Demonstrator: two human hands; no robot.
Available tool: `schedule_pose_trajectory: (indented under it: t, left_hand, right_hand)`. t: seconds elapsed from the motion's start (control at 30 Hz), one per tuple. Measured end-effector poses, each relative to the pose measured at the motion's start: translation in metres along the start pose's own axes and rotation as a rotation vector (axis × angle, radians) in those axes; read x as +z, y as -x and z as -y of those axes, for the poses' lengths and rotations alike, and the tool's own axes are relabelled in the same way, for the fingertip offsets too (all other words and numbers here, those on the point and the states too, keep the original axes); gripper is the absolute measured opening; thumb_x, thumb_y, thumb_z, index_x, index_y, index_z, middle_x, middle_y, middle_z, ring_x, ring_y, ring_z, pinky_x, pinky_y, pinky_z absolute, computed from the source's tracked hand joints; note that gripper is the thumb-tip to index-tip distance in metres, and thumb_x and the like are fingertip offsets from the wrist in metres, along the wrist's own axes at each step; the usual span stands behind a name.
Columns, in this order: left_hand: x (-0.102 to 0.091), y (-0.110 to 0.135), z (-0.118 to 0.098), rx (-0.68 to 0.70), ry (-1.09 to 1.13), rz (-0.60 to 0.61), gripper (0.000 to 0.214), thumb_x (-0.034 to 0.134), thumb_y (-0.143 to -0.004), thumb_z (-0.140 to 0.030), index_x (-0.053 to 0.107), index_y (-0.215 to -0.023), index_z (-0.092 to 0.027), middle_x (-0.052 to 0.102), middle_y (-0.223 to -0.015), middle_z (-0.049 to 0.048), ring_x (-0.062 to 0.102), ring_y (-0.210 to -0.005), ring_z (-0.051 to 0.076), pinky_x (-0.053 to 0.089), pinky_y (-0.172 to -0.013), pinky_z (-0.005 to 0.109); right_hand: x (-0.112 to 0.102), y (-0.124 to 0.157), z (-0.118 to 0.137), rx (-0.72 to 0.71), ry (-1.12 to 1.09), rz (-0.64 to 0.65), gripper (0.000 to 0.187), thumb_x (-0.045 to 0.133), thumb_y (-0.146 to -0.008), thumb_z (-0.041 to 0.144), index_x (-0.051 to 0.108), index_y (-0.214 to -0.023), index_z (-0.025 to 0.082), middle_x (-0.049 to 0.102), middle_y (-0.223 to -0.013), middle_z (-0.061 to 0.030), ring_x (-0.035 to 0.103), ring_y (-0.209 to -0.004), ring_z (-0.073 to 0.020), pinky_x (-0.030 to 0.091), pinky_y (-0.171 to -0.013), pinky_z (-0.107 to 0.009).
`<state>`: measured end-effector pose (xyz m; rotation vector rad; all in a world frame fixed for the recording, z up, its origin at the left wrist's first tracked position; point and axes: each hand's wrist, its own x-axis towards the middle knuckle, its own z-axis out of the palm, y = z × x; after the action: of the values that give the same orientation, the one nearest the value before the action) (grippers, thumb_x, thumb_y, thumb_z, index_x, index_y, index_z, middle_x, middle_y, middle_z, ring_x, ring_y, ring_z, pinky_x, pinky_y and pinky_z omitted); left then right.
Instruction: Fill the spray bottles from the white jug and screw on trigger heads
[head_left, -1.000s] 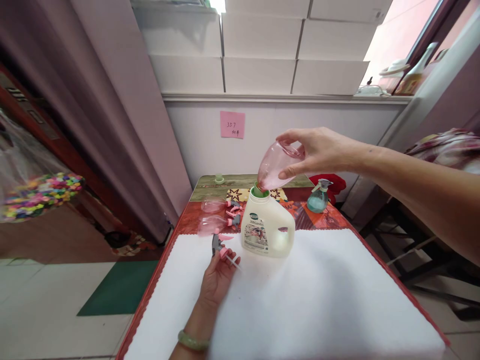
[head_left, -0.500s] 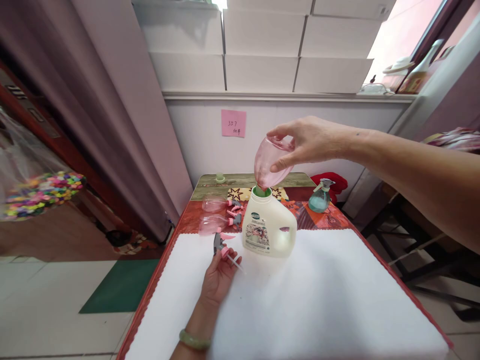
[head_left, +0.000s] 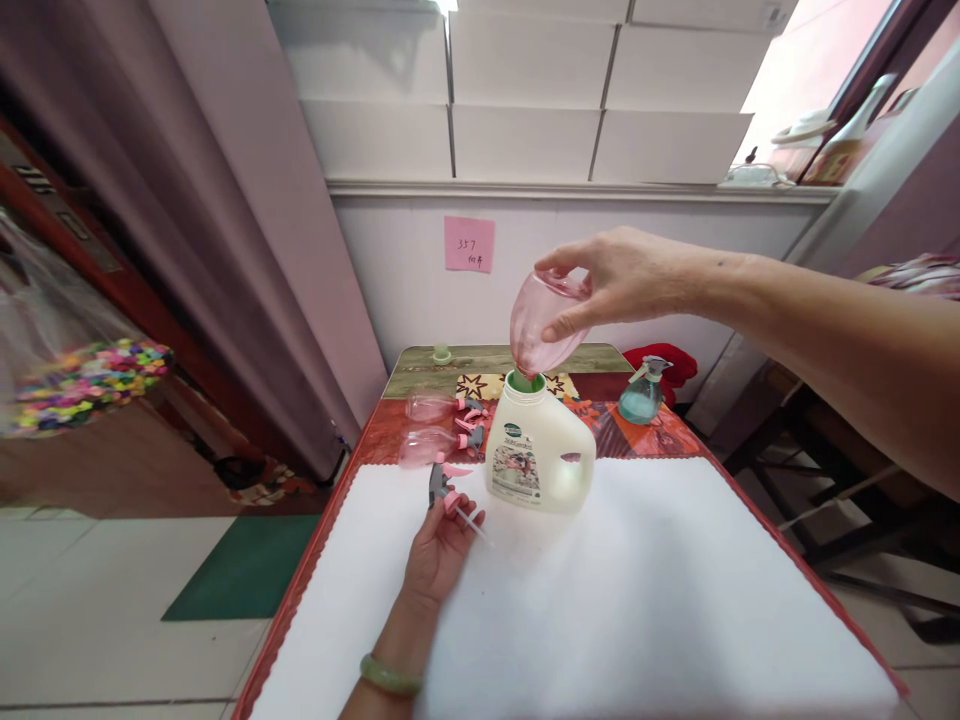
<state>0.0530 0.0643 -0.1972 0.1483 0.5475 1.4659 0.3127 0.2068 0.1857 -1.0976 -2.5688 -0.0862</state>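
Note:
My right hand (head_left: 607, 285) grips a clear pink bottle (head_left: 541, 322) near its base and holds it tipped upside down. The bottle's neck points into the green mouth of a cream detergent jug (head_left: 544, 455), which stands upright on the white cloth. In my left hand (head_left: 441, 545) is a pink and grey spray nozzle (head_left: 442, 490), its thin tube pointing down to the right. Two pink spray bottles (head_left: 429, 448) with pink and grey heads lie on their sides left of the jug.
A teal spray bottle (head_left: 641, 395) stands at the table's back right. A green cap (head_left: 441, 354) sits at the back left. The white cloth (head_left: 600, 620) covers the table's front. A pink note (head_left: 469, 244) is on the wall, and a bag of colourful pieces (head_left: 94, 385) hangs left.
Nearly everything holds still. The pink bottle stays tipped over the jug, and the left hand keeps the spray nozzle in the same place; the view shifts slightly.

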Motion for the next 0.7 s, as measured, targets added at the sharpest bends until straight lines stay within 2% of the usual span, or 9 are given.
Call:
schedule_pose_trajectory:
  t: [0.17,0.3,0.4,0.47,0.53,0.6,0.67,0.7]
  left_hand:
    - [0.003,0.002,0.001,0.011,0.005,-0.005,0.015,0.061,-0.097,-0.028,0.075,-0.096,-0.022,0.078,-0.095,0.0057,0.074,-0.091,0.018,0.056,-0.098,0.043]
    - [0.006,0.004,0.002,0.010,0.000,-0.018,0.015,0.061,-0.097,-0.029,0.074,-0.094,-0.022,0.077,-0.094,0.0057,0.074,-0.089,0.018,0.057,-0.096,0.043]
    - [0.011,0.005,0.002,0.015,0.001,-0.040,0.017,0.059,-0.097,-0.026,0.074,-0.092,-0.019,0.077,-0.093,0.0079,0.074,-0.087,0.019,0.058,-0.093,0.043]
    - [0.017,0.007,0.000,0.030,0.008,-0.060,0.018,0.058,-0.096,-0.021,0.074,-0.090,-0.016,0.077,-0.091,0.0098,0.074,-0.086,0.020,0.059,-0.091,0.044]
    - [0.025,0.011,-0.004,0.061,0.021,-0.084,0.020,0.057,-0.095,-0.018,0.074,-0.086,-0.013,0.077,-0.088,0.0106,0.075,-0.083,0.020,0.059,-0.092,0.044]
    - [0.039,0.017,-0.010,0.106,0.036,-0.109,0.022,0.055,-0.095,-0.018,0.073,-0.084,-0.013,0.077,-0.086,0.0099,0.075,-0.081,0.019,0.060,-0.091,0.041]
    - [0.058,0.024,-0.017,0.157,0.051,-0.132,0.024,0.053,-0.097,-0.019,0.073,-0.086,-0.013,0.078,-0.087,0.0097,0.075,-0.081,0.019,0.061,-0.087,0.037]
    - [0.069,0.027,-0.021,0.185,0.059,-0.140,0.025,0.051,-0.098,-0.019,0.074,-0.088,-0.013,0.078,-0.088,0.0100,0.075,-0.082,0.018,0.062,-0.084,0.034]
  right_hand:
    - [0.001,0.021,-0.002,0.075,-0.095,-0.031,0.070,0.082,-0.065,0.063,0.070,-0.126,0.030,0.075,-0.117,-0.0057,0.071,-0.104,-0.0354,0.057,-0.089,-0.050]
    - [0.020,0.066,-0.022,0.298,-0.392,-0.148,0.072,0.085,-0.065,0.057,0.065,-0.128,0.030,0.071,-0.126,-0.0077,0.073,-0.101,-0.0349,0.061,-0.084,-0.052]
    - [0.056,0.111,-0.034,0.486,-0.779,-0.321,0.068,0.084,-0.069,0.053,0.061,-0.129,0.029,0.069,-0.129,-0.0091,0.071,-0.108,-0.0344,0.063,-0.086,-0.050]
    - [0.088,0.143,-0.031,0.574,-1.136,-0.321,0.056,0.076,-0.077,0.054,0.062,-0.125,0.030,0.066,-0.135,-0.0087,0.072,-0.107,-0.0332,0.063,-0.086,-0.052]
    - [0.123,0.176,-0.017,0.653,-1.393,-0.310,0.044,0.068,-0.084,0.056,0.066,-0.119,0.030,0.067,-0.132,-0.0086,0.072,-0.104,-0.0313,0.064,-0.082,-0.050]
    - [0.156,0.206,0.006,0.726,-1.560,-0.342,0.050,0.068,-0.084,0.058,0.065,-0.125,0.030,0.070,-0.125,-0.0095,0.073,-0.100,-0.0293,0.064,-0.076,-0.044]
    - [0.185,0.231,0.031,0.770,-1.671,-0.313,0.065,0.073,-0.081,0.057,0.056,-0.139,0.033,0.068,-0.129,-0.0098,0.072,-0.104,-0.0284,0.063,-0.079,-0.043]
    - [0.196,0.242,0.043,0.793,-1.685,-0.328,0.070,0.077,-0.077,0.056,0.054,-0.140,0.035,0.068,-0.129,-0.0097,0.072,-0.103,-0.0284,0.063,-0.078,-0.042]
